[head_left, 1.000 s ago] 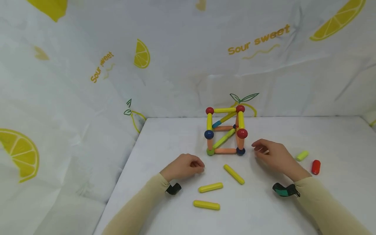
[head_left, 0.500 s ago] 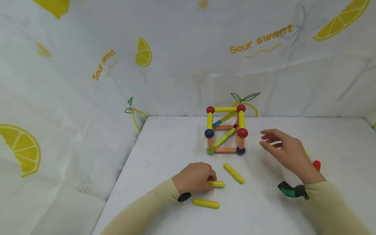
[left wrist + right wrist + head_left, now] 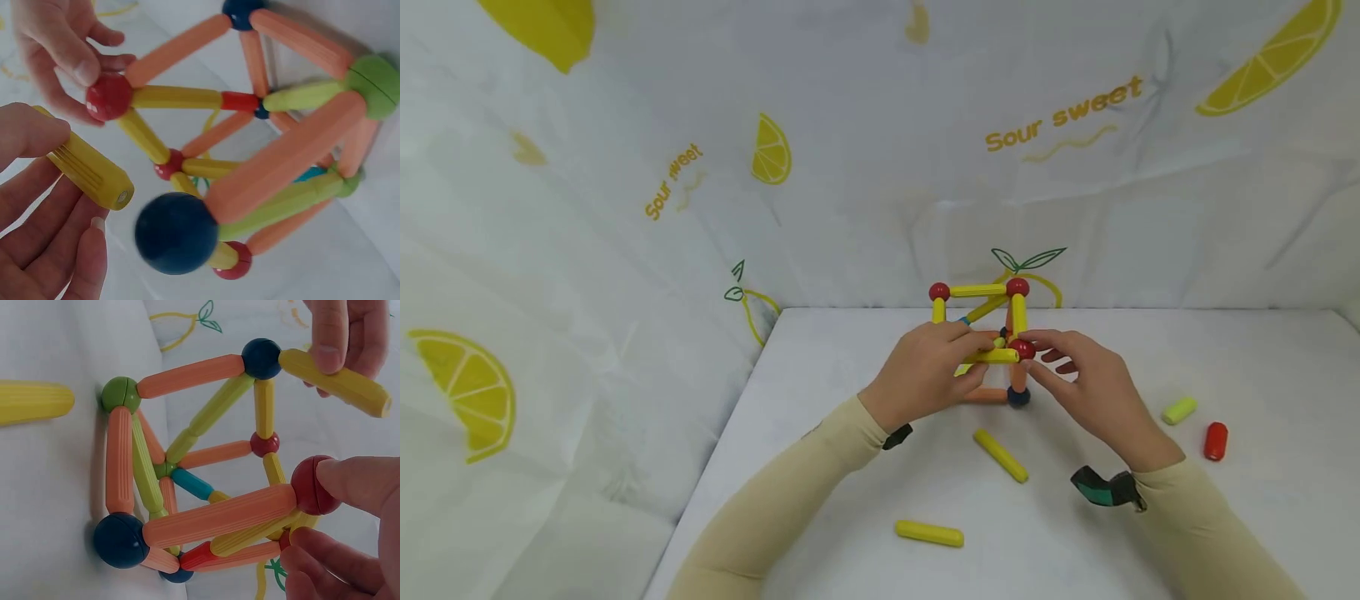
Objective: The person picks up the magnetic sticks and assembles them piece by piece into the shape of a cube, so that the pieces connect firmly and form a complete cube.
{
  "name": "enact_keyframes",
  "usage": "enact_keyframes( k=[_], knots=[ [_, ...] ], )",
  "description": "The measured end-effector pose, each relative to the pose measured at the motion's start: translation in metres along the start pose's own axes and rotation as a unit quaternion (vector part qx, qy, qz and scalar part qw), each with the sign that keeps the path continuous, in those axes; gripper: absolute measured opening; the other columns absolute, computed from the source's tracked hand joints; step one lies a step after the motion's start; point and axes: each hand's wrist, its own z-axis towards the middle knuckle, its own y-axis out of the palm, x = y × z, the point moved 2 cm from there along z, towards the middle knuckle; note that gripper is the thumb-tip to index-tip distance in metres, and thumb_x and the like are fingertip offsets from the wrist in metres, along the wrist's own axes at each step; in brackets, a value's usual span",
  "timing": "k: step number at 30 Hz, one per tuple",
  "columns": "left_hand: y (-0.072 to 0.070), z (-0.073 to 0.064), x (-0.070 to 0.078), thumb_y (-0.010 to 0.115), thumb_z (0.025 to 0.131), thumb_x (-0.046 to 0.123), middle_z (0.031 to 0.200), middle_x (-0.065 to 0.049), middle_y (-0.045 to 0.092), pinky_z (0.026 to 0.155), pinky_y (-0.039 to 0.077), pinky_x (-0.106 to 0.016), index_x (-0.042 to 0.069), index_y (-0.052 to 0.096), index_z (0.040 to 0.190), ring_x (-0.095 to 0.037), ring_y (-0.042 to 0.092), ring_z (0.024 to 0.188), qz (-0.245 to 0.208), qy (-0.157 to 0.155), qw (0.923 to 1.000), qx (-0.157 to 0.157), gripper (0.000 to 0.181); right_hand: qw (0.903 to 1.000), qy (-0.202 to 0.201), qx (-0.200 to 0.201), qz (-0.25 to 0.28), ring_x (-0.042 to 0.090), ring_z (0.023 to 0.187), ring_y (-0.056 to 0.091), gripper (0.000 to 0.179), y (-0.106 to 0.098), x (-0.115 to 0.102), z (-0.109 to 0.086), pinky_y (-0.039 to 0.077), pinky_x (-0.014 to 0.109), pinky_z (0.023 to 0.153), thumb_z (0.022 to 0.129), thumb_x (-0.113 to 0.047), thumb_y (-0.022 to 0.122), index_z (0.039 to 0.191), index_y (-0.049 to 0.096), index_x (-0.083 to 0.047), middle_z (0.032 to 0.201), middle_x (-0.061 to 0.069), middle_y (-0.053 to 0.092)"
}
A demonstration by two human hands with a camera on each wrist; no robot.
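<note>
In the head view, my left hand [image 3: 925, 367] pinches a yellow magnetic stick [image 3: 996, 356] between thumb and fingers, at the front top of a cube frame of sticks and balls. One stick end lies close to the red ball [image 3: 1022, 351] at the frame's front right top corner. Thumb and fingers of my right hand [image 3: 1093, 387] steady that ball from the right. The left wrist view shows the held stick [image 3: 94, 172] apart from the red ball [image 3: 108, 97]. Its other end is near the dark blue ball [image 3: 261, 358] in the right wrist view; my left hand hides that corner from the head camera.
Two loose yellow sticks lie on the white table before the frame, one slanted stick [image 3: 1000, 456] and one nearer stick [image 3: 929, 533]. To the right are a short lime piece [image 3: 1180, 410] and a short red piece [image 3: 1216, 441]. A lemon-print sheet [image 3: 865, 167] hangs behind.
My left hand has picked up a yellow stick from the table and carried it up to the frame's top front. My right hand has moved in leftward onto the red corner ball.
</note>
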Motion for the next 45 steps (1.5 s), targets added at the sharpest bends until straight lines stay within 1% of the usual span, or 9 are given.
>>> enact_keyframes(
  k=[8,16,26,32,35,37,39,41,45],
  knots=[
    [0.004,-0.002,-0.014,0.079,0.098,0.026,0.092,0.004,0.067,0.063,0.042,-0.022,0.023,0.076,0.135,-0.010,0.055,0.070,0.019,-0.016,0.9997,0.002,0.037,0.9999,0.002,-0.004,0.010,0.031,0.106,0.073,0.045,0.000,-0.004,0.006,0.064,0.052,0.085,0.101,-0.022,0.078,0.143,0.066,-0.015,0.122,0.011,0.076],
    [0.011,0.003,-0.019,0.080,0.099,0.027,0.098,0.003,0.071,0.066,0.047,-0.023,0.022,0.077,0.133,-0.012,0.059,0.072,0.015,-0.033,0.9989,-0.030,0.035,0.9996,0.008,-0.010,0.024,0.030,0.106,0.073,0.042,0.000,-0.004,0.008,0.058,0.023,0.083,0.101,-0.026,0.078,0.141,0.067,-0.017,0.120,0.009,0.078],
    [0.019,0.001,-0.022,0.074,0.103,0.033,0.102,0.005,0.073,0.071,0.050,-0.021,0.022,0.074,0.140,-0.009,0.062,0.078,0.016,-0.041,0.9970,-0.064,0.038,0.9994,0.020,-0.018,0.020,0.030,0.101,0.074,0.044,0.002,-0.003,0.008,0.061,0.035,0.083,0.101,-0.027,0.078,0.142,0.066,-0.015,0.118,0.012,0.078],
    [0.018,-0.006,-0.017,0.076,0.102,0.031,0.108,0.004,0.072,0.081,0.052,-0.023,0.020,0.072,0.141,-0.011,0.062,0.088,0.018,-0.024,0.9994,-0.019,0.040,0.9987,0.030,-0.029,0.030,0.031,0.102,0.074,0.043,0.004,-0.002,0.006,0.063,0.049,0.086,0.103,-0.026,0.076,0.143,0.065,-0.017,0.119,0.012,0.077],
    [0.009,-0.022,-0.008,0.078,0.100,0.030,0.116,0.003,0.074,0.090,0.055,-0.024,0.017,0.074,0.135,-0.012,0.065,0.099,0.020,-0.007,0.9997,0.015,0.037,0.9987,0.026,-0.029,0.032,0.033,0.106,0.073,0.044,0.003,-0.002,0.004,0.063,0.056,0.088,0.103,-0.024,0.075,0.144,0.064,-0.016,0.121,0.012,0.077],
    [0.003,-0.037,-0.001,0.079,0.100,0.031,0.117,0.002,0.074,0.092,0.058,-0.025,0.016,0.076,0.129,-0.012,0.068,0.101,0.012,0.001,0.9998,0.014,0.034,0.9989,0.027,-0.028,0.028,0.033,0.107,0.073,0.046,0.001,-0.001,0.002,0.063,0.054,0.088,0.102,-0.024,0.076,0.146,0.063,-0.016,0.122,0.013,0.077],
    [0.000,-0.056,0.006,0.077,0.101,0.036,0.115,0.004,0.075,0.091,0.058,-0.023,0.016,0.078,0.124,-0.011,0.068,0.100,-0.007,0.000,0.9995,-0.031,0.030,0.9988,0.033,-0.028,0.021,0.034,0.107,0.073,0.050,-0.003,0.001,0.001,0.064,0.053,0.088,0.102,-0.026,0.076,0.149,0.062,-0.016,0.123,0.015,0.076],
    [0.002,-0.075,0.012,0.075,0.103,0.039,0.110,0.005,0.075,0.088,0.058,-0.021,0.017,0.079,0.122,-0.008,0.068,0.096,-0.043,-0.008,0.9934,-0.106,0.030,0.9986,0.043,-0.030,0.011,0.035,0.107,0.073,0.052,-0.009,0.004,-0.001,0.064,0.051,0.088,0.103,-0.028,0.076,0.151,0.060,-0.016,0.124,0.017,0.076],
    [0.013,-0.113,0.024,0.074,0.101,0.053,0.107,0.011,0.075,0.081,0.053,-0.012,0.023,0.080,0.119,0.003,0.064,0.091,-0.114,-0.042,0.9554,-0.269,0.035,0.9972,0.061,-0.042,-0.011,0.037,0.109,0.072,0.051,-0.022,0.020,-0.011,0.064,0.055,0.088,0.103,-0.028,0.075,0.149,0.061,-0.013,0.126,0.019,0.074]
  ],
)
